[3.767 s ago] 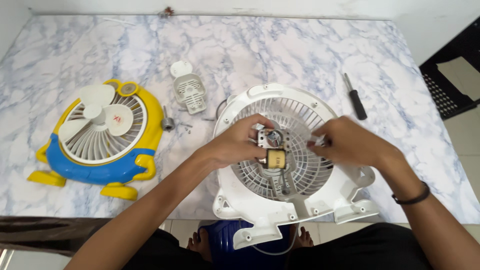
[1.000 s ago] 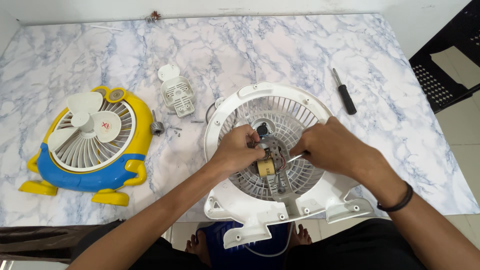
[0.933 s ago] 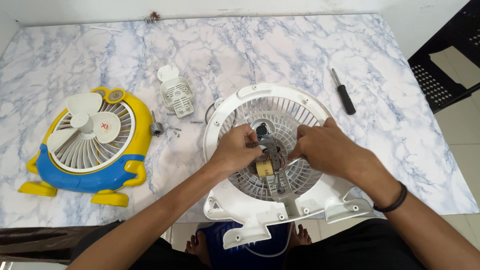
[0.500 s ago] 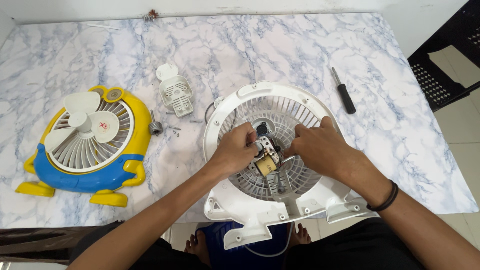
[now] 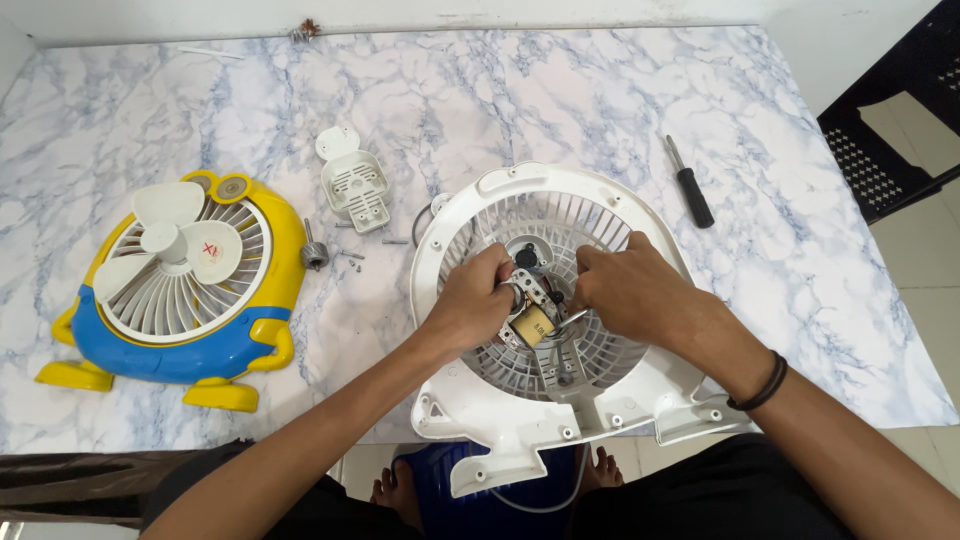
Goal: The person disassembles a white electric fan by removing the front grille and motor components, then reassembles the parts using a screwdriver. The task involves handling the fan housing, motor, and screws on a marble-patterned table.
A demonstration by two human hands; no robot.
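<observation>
Item: motor point(image 5: 533, 318), seated in white grille point(image 5: 600, 215). My left hand point(image 5: 470, 305) and right hand point(image 5: 625, 290) fingers pinch it. I keep it level, wires free.

A home repair spot: a marble-patterned table point(image 5: 600, 90) at twelve o'clock, tiled floor point(image 5: 915, 300) at three, bare feet point(image 5: 390, 490) at six, loose fan parts around

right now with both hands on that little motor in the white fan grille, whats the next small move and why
Probably lift the small copper-wound motor slightly off the round white plastic fan grille. Both the left hand and right hand pinch it at the hub, and the black-handled screwdriver lies aside on the marble table.
</observation>
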